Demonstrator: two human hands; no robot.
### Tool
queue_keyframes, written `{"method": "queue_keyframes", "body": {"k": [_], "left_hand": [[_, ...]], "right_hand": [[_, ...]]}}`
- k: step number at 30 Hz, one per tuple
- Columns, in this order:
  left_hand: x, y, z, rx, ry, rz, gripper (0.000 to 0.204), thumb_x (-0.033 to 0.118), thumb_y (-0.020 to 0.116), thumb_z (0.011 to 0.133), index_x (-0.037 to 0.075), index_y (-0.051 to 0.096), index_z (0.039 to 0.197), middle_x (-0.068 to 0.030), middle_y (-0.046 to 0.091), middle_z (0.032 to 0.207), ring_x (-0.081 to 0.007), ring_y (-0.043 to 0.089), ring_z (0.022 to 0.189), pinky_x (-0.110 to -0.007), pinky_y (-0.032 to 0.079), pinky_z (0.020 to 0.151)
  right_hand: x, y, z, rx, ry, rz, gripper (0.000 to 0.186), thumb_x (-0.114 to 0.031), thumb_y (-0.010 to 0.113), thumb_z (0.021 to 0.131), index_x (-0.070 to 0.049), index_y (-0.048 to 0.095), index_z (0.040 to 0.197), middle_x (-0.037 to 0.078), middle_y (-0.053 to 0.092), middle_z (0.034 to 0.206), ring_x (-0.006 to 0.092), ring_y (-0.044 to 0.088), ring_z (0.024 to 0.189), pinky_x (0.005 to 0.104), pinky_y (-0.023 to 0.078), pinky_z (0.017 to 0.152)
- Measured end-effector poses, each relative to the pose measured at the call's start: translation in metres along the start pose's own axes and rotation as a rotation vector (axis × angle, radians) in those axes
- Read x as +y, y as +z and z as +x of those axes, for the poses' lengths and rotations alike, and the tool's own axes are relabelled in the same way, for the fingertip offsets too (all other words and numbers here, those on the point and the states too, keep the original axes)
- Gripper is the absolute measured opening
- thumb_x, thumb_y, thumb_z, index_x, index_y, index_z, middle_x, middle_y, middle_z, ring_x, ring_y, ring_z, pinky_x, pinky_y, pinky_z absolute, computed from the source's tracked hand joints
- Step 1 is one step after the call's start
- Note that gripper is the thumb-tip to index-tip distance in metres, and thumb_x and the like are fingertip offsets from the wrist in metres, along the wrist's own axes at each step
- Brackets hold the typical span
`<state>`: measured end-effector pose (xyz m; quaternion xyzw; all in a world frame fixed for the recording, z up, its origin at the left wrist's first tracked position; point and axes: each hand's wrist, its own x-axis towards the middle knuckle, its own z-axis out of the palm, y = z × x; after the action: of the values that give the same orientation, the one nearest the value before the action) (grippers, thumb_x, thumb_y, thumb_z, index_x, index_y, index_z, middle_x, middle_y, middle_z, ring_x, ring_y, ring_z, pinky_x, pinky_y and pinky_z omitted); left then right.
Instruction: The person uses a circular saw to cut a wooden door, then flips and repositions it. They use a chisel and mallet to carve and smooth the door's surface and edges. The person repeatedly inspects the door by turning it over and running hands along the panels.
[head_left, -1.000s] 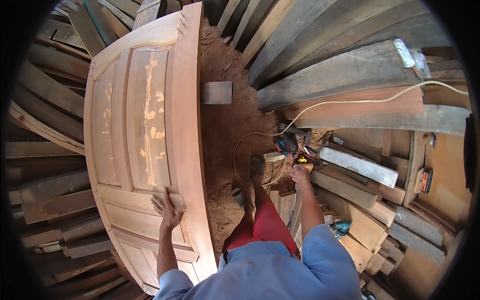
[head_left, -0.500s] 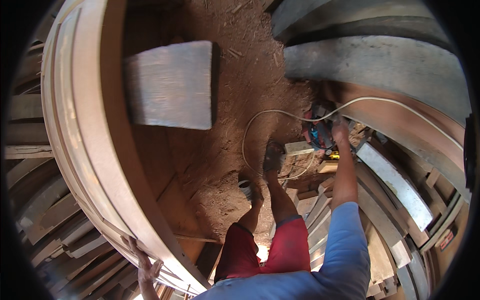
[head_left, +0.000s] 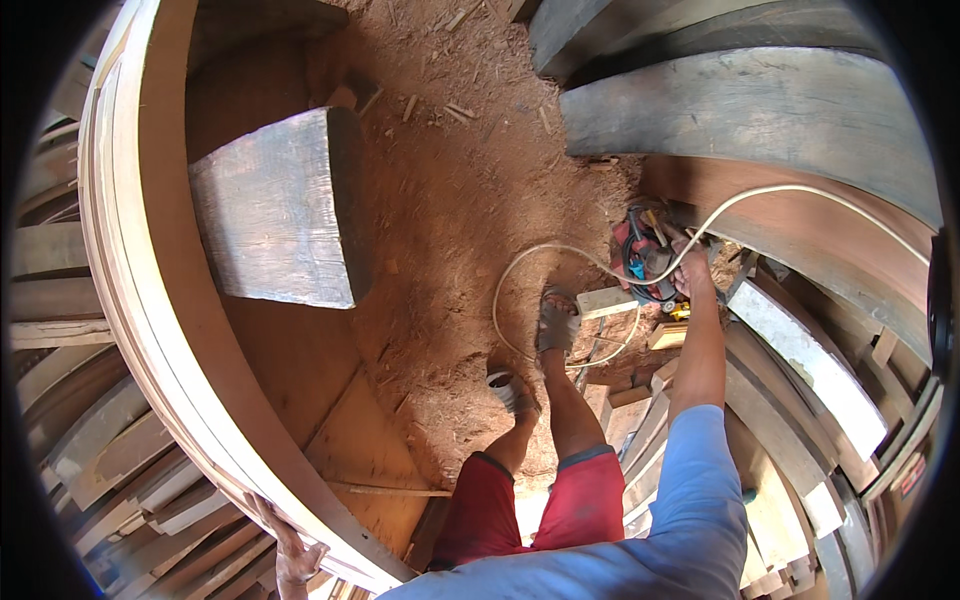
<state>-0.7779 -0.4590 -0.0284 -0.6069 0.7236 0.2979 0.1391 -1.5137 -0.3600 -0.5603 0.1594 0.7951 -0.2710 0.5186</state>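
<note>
My left hand (head_left: 292,562) rests at the lower left against the edge of a long curved wooden beam (head_left: 160,310), its fingers stretched along the wood and its thumb apart. On the right, my outstretched right arm leads to a red tool container (head_left: 632,262) on the floor. There my right hand (head_left: 692,268) is curled in among dark tools and cords; what its fingers hold, if anything, is hidden. A small yellow item (head_left: 679,311) lies just below this hand. A pale cable (head_left: 740,197) passes over the container and close by the hand.
A thick wooden block (head_left: 275,210) stands beside the curved beam. Big curved timbers (head_left: 750,115) fill the upper right. Stacked boards (head_left: 790,420) lie along the right, others (head_left: 95,430) at left. A pale power strip (head_left: 606,302) sits by my foot; wood shavings cover the floor.
The view has shifted, so the wooden block appears farther left and lower. My right hand stays at the tool container, and my left hand remains on the curved beam.
</note>
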Motion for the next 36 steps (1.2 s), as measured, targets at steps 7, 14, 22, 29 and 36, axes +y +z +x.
{"method": "queue_keyframes", "body": {"k": [7,14,22,29,36], "left_hand": [[-0.001,0.003,-0.005,-0.018,-0.015,-0.011,0.126,0.065,0.071,0.08,0.019,-0.014,0.162,-0.0202,-0.012,0.168,-0.0453,-0.028,0.149,-0.064,-0.014,0.118],[-0.002,-0.001,0.003,-0.048,-0.016,-0.017,0.132,0.064,0.074,0.078,0.015,-0.015,0.161,-0.0223,-0.016,0.166,-0.0448,-0.03,0.148,-0.064,-0.014,0.118],[0.002,0.002,-0.005,-0.052,-0.055,-0.016,0.138,0.063,0.078,0.075,0.011,-0.017,0.16,-0.0248,-0.021,0.165,-0.0442,-0.033,0.147,-0.063,-0.015,0.119],[-0.002,0.006,-0.016,-0.042,-0.065,-0.074,0.143,0.062,0.081,0.072,0.007,-0.018,0.16,-0.0269,-0.025,0.164,-0.0436,-0.035,0.146,-0.062,-0.015,0.119],[0.018,0.0,0.0,-0.133,-0.108,-0.021,0.143,0.061,0.081,0.074,0.005,-0.019,0.159,-0.0323,-0.028,0.161,-0.0471,-0.036,0.145,-0.063,-0.017,0.117]], "right_hand": [[-0.022,0.039,-0.037,0.066,-0.119,-0.296,0.115,-0.05,0.084,0.083,-0.011,0.009,0.161,0.016,0.063,0.101,0.0199,0.062,0.069,0.035,0.051,0.055],[-0.011,0.059,0.027,0.183,-0.466,-0.322,0.107,-0.056,0.085,0.075,0.005,0.037,0.151,0.03,0.049,0.145,0.0396,0.055,0.129,0.0437,0.04,0.111],[-0.01,0.034,-0.003,-0.219,-0.138,0.25,0.034,-0.031,0.065,0.093,-0.009,0.067,0.119,0.006,0.064,0.084,0.0173,0.055,0.065,0.0364,0.048,0.058],[0.067,-0.039,-0.043,0.243,-0.192,0.296,0.021,-0.025,0.058,0.098,-0.008,0.066,0.107,0.006,0.059,0.077,0.0169,0.052,0.049,0.0331,0.041,0.04],[0.087,-0.061,-0.214,0.029,-0.242,0.415,0.023,-0.038,0.057,0.105,-0.015,0.056,0.105,0.002,0.058,0.068,0.0167,0.059,0.054,0.03,0.05,0.044]]}}
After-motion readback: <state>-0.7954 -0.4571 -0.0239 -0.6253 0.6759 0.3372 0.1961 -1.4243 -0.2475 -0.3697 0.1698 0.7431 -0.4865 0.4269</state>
